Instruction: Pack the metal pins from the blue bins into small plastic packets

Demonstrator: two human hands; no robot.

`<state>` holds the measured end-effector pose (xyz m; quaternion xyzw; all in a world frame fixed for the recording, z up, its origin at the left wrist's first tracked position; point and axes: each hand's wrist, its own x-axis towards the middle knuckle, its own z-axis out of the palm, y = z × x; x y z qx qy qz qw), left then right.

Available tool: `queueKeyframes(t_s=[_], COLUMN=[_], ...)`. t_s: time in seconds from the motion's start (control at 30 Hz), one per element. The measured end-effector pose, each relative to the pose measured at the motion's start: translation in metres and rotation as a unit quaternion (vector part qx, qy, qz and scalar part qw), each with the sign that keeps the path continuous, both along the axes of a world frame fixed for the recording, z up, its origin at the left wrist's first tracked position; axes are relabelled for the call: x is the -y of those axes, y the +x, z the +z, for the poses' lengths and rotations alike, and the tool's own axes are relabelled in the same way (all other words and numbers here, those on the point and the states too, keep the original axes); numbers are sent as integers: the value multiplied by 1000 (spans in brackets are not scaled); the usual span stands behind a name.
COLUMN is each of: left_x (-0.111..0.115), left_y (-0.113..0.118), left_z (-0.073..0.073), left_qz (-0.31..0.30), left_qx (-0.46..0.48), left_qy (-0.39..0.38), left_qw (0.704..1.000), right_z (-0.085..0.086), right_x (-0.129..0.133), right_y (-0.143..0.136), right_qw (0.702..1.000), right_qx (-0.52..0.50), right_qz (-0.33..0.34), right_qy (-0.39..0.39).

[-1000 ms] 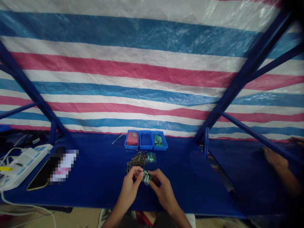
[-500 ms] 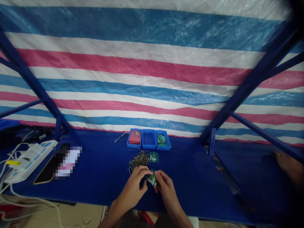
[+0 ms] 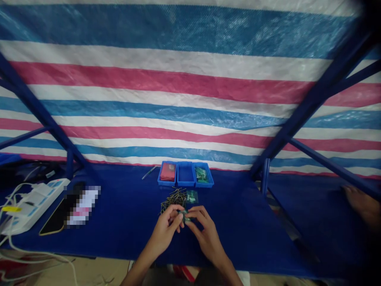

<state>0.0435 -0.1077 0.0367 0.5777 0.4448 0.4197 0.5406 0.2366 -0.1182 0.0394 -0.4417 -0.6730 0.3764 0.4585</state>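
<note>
Between my two hands is a small green plastic packet (image 3: 185, 216), partly covered by the fingers. My left hand (image 3: 168, 228) pinches its left side with thumb and fingers. On the right side, my right hand (image 3: 205, 234) grips it the same way. Just beyond my left hand lies a pile of thin metal pieces (image 3: 175, 197), with another green packet (image 3: 192, 197) flat on the blue table beside it. Behind them stand three joined blue bins: the left bin (image 3: 167, 184) holds red packets, the middle bin (image 3: 185, 174) shows nothing inside, the right bin (image 3: 204, 185) holds green packets.
A thin pen-like tool (image 3: 149, 172) lies left of the bins. At the left are a phone (image 3: 55, 218) and a white power strip (image 3: 41, 202) with cables. Blue metal struts (image 3: 297, 115) rise at both sides. Another person's hand (image 3: 361, 202) rests at the far right.
My hands have come closer around the packet and shifted slightly away from me and left. The packet is now more covered by fingers. The view has moved a little.
</note>
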Motion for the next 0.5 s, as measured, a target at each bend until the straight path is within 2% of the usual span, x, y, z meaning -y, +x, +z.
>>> queueKeyframes(t_s=[0.07,0.17,0.27,0.37,0.5], left_x=[1,5,10,12,12], left_y=[0,-2,-2,-2,-2], left_z=[-3,-5,-1,4,1], left_qz=[25,66,27,13,83], left_qx=[-60,-128,-146,-172,-173], left_qy=[22,121,192,192,128], left_qw=[998,982,970,966,973], right_z=[1,-1,-5,-6,-7], right_x=[-6,-12,-13,-12,-6], right_y=[1,-1,-5,-7,-6], right_qw=[999,991,975,968,975], right_qx=[-25,-94,-171,-185,-138], right_qz=[-10,-30,-28,-23,-36], right_qy=[-33,-95,-141,-166,-170])
